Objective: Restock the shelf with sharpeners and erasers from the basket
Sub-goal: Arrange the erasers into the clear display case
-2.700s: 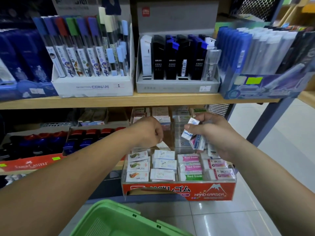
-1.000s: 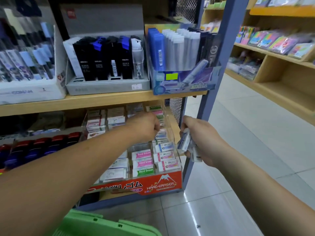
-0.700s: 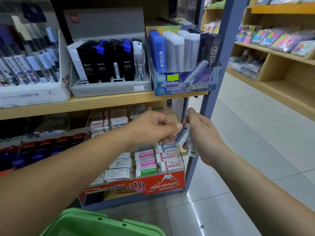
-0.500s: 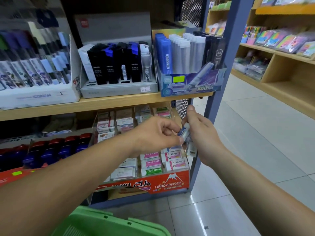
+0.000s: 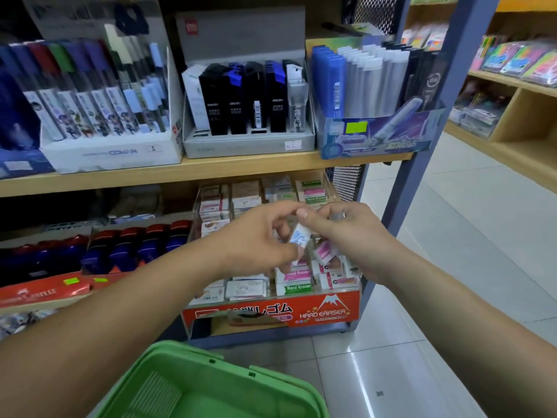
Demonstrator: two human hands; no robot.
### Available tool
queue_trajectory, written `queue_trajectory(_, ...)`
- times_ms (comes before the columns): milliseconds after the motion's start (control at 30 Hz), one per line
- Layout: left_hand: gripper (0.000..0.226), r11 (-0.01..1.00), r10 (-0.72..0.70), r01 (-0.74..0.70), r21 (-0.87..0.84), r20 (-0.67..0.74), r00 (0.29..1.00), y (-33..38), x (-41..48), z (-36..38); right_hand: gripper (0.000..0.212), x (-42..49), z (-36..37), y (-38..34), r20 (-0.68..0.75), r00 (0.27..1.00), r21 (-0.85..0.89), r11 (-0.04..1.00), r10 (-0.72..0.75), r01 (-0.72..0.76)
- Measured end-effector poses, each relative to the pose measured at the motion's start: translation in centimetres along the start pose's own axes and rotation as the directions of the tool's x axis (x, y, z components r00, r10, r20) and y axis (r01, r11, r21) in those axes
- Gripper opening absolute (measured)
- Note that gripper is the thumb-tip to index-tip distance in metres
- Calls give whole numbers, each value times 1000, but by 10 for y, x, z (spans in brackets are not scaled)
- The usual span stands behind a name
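Observation:
My left hand (image 5: pixel 259 239) pinches a small blue-and-white eraser (image 5: pixel 299 237) between thumb and fingers, in front of the lower shelf. Right beside it, my right hand (image 5: pixel 349 236) holds several more wrapped erasers, one with a pink label (image 5: pixel 324 251). Both hands hover over the clear eraser display box (image 5: pixel 271 315) with the orange "Hard Eraser" front, which is filled with rows of wrapped erasers. The green basket (image 5: pixel 211 384) sits low in front of me.
The wooden upper shelf (image 5: pixel 193 173) carries boxes of pencil leads and pens. Red and blue items fill a Faber-Castell tray (image 5: pixel 45 288) at lower left. A blue metal upright (image 5: pixel 422 140) ends the shelf; tiled aisle floor and another shelf unit (image 5: pixel 518 95) lie to the right.
My left hand came off the display box, met my right hand and took hold of the blue-and-white eraser from the bunch. The view swung back left and down.

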State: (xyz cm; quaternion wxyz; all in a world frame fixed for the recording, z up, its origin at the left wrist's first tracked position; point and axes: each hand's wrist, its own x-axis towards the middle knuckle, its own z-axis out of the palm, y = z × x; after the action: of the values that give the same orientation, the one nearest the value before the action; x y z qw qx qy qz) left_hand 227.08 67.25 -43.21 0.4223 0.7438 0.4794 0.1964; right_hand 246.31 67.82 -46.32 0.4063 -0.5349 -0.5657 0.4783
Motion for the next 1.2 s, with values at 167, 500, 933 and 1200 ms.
queue_trajectory(167, 17, 999, -37, 42, 30, -149, 988, -19, -9, 5, 55, 1, -3, 2, -1, 991, 55, 989, 134, -134)
queue_trajectory(500, 17, 989, -86, 107, 105, -185, 979, -45, -8, 24, 52, -9, -7, 1, 66, 979, 181, 963, 192, -201)
queue_trajectory(933, 16, 955, 79, -5, 297, -238, 968, -20, -11, 29, 44, -8, 2, -5, 60, 979, 245, 948, 193, -202)
queue_trajectory(1200, 22, 920, -171, 107, -376, -142, 975, -3, -14, 29, 44, -10, 12, -6, 57, 998, 154, 988, 11, -20)
